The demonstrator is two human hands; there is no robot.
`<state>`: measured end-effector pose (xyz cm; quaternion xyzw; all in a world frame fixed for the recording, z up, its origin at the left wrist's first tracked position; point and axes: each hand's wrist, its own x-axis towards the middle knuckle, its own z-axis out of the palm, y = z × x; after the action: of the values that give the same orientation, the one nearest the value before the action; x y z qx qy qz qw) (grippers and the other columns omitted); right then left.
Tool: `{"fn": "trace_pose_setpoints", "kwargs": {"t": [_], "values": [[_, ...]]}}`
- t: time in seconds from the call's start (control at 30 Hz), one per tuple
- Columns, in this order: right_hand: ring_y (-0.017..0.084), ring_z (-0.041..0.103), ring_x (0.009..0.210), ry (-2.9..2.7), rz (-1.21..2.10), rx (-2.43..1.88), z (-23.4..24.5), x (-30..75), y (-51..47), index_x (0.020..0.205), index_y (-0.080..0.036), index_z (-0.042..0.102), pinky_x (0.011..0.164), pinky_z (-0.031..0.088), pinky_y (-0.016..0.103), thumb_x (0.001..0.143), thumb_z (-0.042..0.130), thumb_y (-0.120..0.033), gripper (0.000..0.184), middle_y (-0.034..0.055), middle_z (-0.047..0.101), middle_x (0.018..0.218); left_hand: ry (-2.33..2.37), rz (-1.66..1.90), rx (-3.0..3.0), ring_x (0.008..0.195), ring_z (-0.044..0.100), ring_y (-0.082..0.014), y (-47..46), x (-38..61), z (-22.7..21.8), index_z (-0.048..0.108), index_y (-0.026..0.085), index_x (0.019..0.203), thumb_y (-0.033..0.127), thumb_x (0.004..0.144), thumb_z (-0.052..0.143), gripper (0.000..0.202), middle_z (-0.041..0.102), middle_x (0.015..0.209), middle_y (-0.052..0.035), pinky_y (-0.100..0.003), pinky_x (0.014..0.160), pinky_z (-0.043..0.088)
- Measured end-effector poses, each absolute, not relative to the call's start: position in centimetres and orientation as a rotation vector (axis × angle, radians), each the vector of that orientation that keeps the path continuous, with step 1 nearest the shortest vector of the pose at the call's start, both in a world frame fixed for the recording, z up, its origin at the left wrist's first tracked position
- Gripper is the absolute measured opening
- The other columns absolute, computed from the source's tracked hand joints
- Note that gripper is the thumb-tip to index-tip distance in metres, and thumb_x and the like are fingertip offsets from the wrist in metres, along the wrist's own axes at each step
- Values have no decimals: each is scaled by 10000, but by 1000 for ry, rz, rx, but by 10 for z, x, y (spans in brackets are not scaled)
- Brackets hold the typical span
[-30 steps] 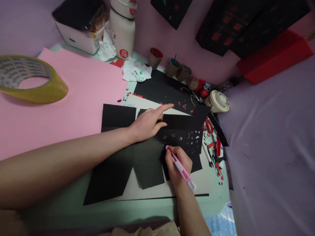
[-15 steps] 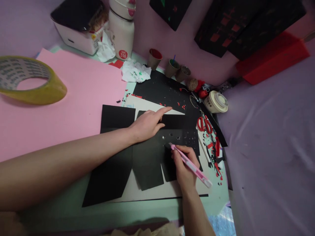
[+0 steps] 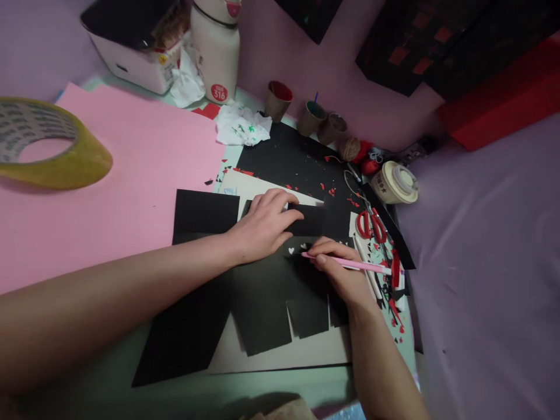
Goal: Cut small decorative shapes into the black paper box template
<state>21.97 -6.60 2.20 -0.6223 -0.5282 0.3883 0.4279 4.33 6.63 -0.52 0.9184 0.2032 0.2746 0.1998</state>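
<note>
My left hand lies on a sheet of black paper, fingers bent and pressing it down onto the white board beneath. My right hand is closed round a pink craft knife, held nearly level, its tip touching the black paper beside small heart-shaped cut-outs. The two hands are close together, almost touching. More small cut-outs are hidden under my right hand.
Red scissors, pens and paper scraps lie right of the paper. A tape roll sits on pink paper at left. Paper cups, twine, a white container, crumpled tissue and a white flask stand behind.
My right hand has turned the knife from steep to nearly level and moved up toward the left hand. My left forefinger, stretched out before, has curled in. The view has shifted slightly.
</note>
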Motion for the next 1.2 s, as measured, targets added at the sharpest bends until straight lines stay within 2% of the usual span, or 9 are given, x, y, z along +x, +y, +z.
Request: {"fn": "trace_pose_setpoints", "kwargs": {"t": [0.07,0.13,0.23,0.33,0.63,1.2], "values": [[140,579,655,-1291,1004,-1592,22,217,-68,875,-227,696,585,461,255,805,676,-294,98,9,643,746,575,744,2575,1226,416,-305,67,44,-5,625,170,1091,183,826,653,267,509,1249,-128,-487,990,383],[135,563,629,-1299,1012,-1667,23,216,-70,830,-216,673,560,437,243,766,697,-250,76,1,635,721,583,749,2581,1248,395,-309,66,44,-5,628,166,1086,187,825,654,262,484,1287,-138,-488,1004,367],[157,598,683,-1381,1031,-1689,26,217,-71,774,-206,676,604,451,262,749,679,-212,25,24,673,765,558,730,2612,1263,378,-313,66,43,-5,634,173,1080,225,830,667,257,475,1301,-139,-492,1009,349],[167,623,715,-1435,1038,-1677,26,219,-71,794,-207,690,643,464,274,750,664,-184,56,28,689,787,527,675,2659,1255,376,-321,65,43,-6,644,186,1057,286,822,701,262,489,1285,-132,-501,991,341],[168,655,728,-1488,1017,-1664,24,220,-71,779,-207,701,669,484,273,745,664,-156,71,27,711,793,537,560,2675,1151,414,-293,67,43,-7,657,181,979,352,821,712,239,522,1164,-105,-446,909,365],[158,660,740,-1501,1028,-1661,25,219,-70,793,-207,707,682,484,262,753,676,-153,74,22,717,809,539,549,2669,1129,417,-283,67,43,-8,655,181,978,356,822,709,240,524,1143,-98,-432,900,360]]}}
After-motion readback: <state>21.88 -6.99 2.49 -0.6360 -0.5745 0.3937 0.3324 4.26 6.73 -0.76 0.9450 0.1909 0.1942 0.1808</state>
